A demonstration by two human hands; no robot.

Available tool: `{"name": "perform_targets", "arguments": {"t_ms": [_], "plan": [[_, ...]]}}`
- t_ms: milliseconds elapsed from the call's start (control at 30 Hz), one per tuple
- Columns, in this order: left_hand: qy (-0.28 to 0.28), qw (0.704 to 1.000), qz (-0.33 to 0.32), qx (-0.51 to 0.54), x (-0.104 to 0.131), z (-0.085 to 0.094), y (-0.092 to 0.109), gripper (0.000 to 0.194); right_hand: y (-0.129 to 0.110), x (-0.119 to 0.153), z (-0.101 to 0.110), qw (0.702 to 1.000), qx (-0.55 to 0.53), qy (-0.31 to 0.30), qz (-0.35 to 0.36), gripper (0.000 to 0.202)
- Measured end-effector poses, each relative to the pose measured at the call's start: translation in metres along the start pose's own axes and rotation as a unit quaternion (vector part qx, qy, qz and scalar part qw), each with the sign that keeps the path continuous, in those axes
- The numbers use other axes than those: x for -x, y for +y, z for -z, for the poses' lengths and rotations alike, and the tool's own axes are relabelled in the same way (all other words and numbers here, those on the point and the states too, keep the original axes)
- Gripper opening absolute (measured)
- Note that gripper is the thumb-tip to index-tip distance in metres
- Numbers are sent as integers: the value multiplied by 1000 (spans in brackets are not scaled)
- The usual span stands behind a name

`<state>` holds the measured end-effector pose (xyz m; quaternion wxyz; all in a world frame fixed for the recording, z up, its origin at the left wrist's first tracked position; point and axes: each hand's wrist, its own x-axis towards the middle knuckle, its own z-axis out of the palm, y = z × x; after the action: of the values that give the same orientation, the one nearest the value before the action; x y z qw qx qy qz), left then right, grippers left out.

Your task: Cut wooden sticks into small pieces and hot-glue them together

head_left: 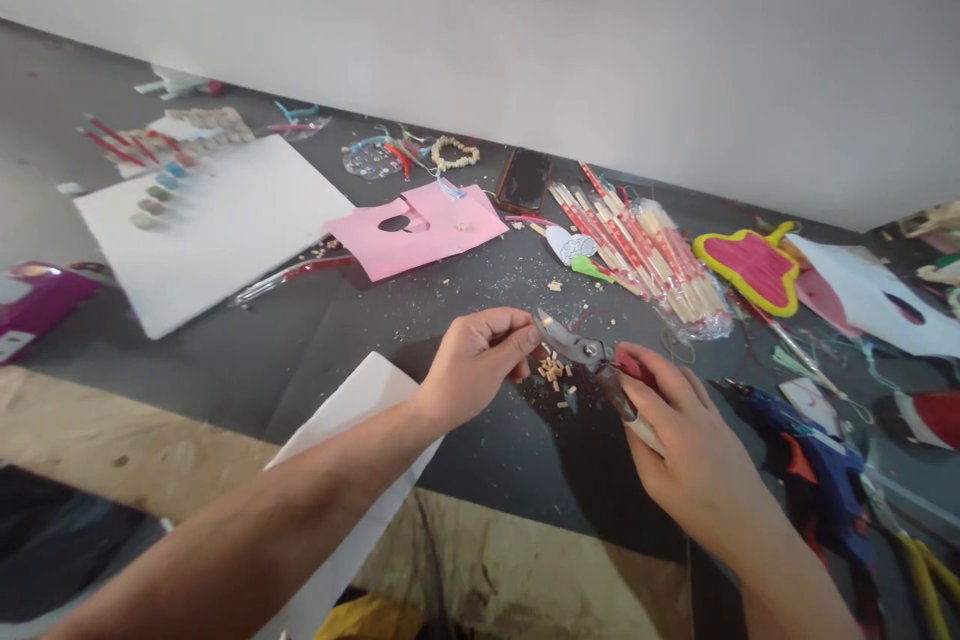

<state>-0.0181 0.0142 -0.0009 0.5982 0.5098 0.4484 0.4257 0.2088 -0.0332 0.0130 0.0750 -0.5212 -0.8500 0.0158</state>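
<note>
My right hand [675, 420] grips a pair of pruning shears [589, 350] with one red and one whitish handle, its blades pointing left. Thumb and fingers of my left hand [480, 360] are pinched at the blade tips on a short wooden stick [547, 321]. Only a pale bit of the stick shows between the blades; my fingers hide the rest. Beneath the shears, a small heap of cut wooden bits [553, 370] lies on the dark table [465, 465]. Fine shavings are scattered around it.
Wrapped chopsticks [637, 250], a phone [523, 180] and pink paper [420, 235] lie behind my hands. White boards lie left. At right are a blue glue gun [814, 460] and a yellow-edged pink cutout [750, 270]. A pale wall [525, 30] rises behind the table.
</note>
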Motion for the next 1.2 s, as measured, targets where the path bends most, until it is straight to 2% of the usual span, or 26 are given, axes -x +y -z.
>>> {"name": "perform_targets", "arguments": {"t_ms": [133,233,267,333,433,500,800,1100,1200], "plan": [[-3,999,-1,-35,0,1,2,19,2,1,-1,1000,-1,2,13,27],[3,999,0,-46,0,2,4,19,2,1,-4,999,-26,16,-11,20],[7,999,-1,-48,0,2,4,19,2,1,-4,998,-42,30,-32,21],[11,999,-3,-51,1,2,4,20,0,1,-6,994,-58,52,-73,36],[3,998,-10,-59,3,2,4,20,-3,-1,-7,997,-17,36,-73,59],[1,998,-11,-68,4,2,4,20,-3,-2,-9,998,12,19,-55,56],[4,998,-5,-59,6,2,10,19,-6,-2,-9,997,29,39,-59,43],[27,1000,7,14,1,-2,2,14,-3,-4,-9,995,47,41,-75,49],[21,1000,-4,9,2,-1,1,15,-3,-5,-9,995,56,39,-66,54]]}}
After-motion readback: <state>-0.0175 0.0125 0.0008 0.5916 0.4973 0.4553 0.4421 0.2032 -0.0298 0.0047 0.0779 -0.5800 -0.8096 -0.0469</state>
